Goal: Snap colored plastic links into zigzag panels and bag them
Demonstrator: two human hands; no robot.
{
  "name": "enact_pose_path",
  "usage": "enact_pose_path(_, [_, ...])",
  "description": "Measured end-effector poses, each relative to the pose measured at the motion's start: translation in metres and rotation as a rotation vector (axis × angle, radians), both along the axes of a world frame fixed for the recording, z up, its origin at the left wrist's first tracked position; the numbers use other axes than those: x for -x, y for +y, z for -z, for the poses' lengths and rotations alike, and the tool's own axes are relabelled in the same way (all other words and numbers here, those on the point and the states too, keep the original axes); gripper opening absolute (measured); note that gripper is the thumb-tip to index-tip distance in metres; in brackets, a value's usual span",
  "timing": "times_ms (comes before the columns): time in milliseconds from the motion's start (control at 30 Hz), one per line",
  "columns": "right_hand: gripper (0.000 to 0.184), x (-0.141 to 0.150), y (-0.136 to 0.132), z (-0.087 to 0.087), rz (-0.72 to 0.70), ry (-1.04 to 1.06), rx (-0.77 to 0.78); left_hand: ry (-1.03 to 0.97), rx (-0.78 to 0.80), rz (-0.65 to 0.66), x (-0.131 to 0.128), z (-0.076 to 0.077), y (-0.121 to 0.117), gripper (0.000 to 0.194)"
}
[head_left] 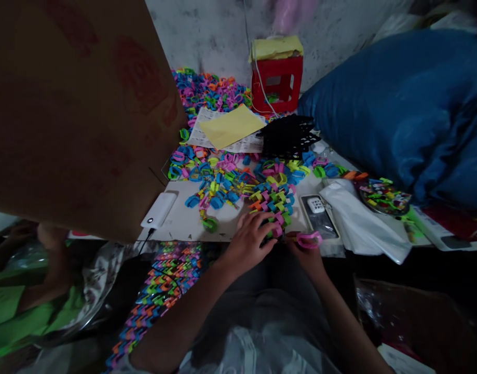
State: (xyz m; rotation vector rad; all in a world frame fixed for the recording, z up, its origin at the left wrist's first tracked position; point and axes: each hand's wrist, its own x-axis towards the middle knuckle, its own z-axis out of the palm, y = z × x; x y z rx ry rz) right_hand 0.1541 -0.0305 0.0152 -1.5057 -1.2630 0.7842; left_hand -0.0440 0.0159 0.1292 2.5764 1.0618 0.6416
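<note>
My left hand (254, 236) lies over the near end of a strip of interlocked plastic loops (283, 200), its fingers bent onto the strip's pink and green pieces. Those loops are pink, green, blue and orange and resemble toy watches. Close by on the right, at the table's front edge, my right hand (306, 257) has a pink plastic loop (309, 240) at its fingers. Its fingertips are partly hidden in shadow. Loose plastic loops (218, 189) in several colours lie beyond my left hand, and a green loop (210, 224) sits nearer the edge.
A large cardboard box (86, 104) blocks the left; a white power bank (159, 209) lies beside it. Rightward are a phone (319, 218), white plastic bags (363, 218) and a blue sack (401, 114). Behind stands a red stool (279, 83). Another person's arm (51, 265) shows at left.
</note>
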Motion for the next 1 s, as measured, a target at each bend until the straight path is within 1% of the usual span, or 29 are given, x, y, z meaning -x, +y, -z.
enact_pose_path(100, [0.028,0.002,0.002,0.003,-0.088,-0.164,0.004,0.031,-0.019,0.009,-0.006,0.011,0.005,0.036])
enact_pose_path(200, [0.029,0.003,0.000,0.003,-0.114,-0.355,0.065,0.045,-0.025,0.016,-0.007,0.017,0.006,0.039])
enact_pose_path(267, [0.027,0.004,0.001,0.000,-0.133,-0.457,0.114,0.046,-0.027,0.020,-0.007,0.019,0.006,0.044])
enact_pose_path(333, [0.023,0.007,0.005,-0.007,-0.187,-0.533,0.151,0.038,-0.036,0.019,-0.008,0.019,0.006,0.050])
enact_pose_path(467, [0.025,0.011,0.015,-0.021,-0.357,-0.604,0.198,0.017,-0.073,-0.012,-0.015,0.020,0.005,0.055])
enact_pose_path(533, [0.026,0.011,0.020,-0.024,-0.429,-0.598,0.210,0.012,-0.082,-0.038,-0.019,0.021,0.004,0.055])
enact_pose_path(600, [0.026,0.011,0.024,-0.024,-0.460,-0.625,0.239,0.015,-0.090,-0.074,-0.023,0.021,0.004,0.050])
enact_pose_path(700, [0.025,0.007,0.030,-0.022,-0.453,-0.689,0.269,0.036,-0.104,-0.118,-0.027,0.022,0.005,0.042])
enact_pose_path(800, [0.023,0.003,0.028,-0.018,-0.433,-0.639,0.224,0.051,-0.108,-0.155,-0.030,0.023,0.004,0.042])
enact_pose_path(1000, [0.021,0.006,0.007,-0.010,-0.247,-0.474,0.057,0.107,-0.136,-0.243,-0.041,0.023,-0.001,0.038])
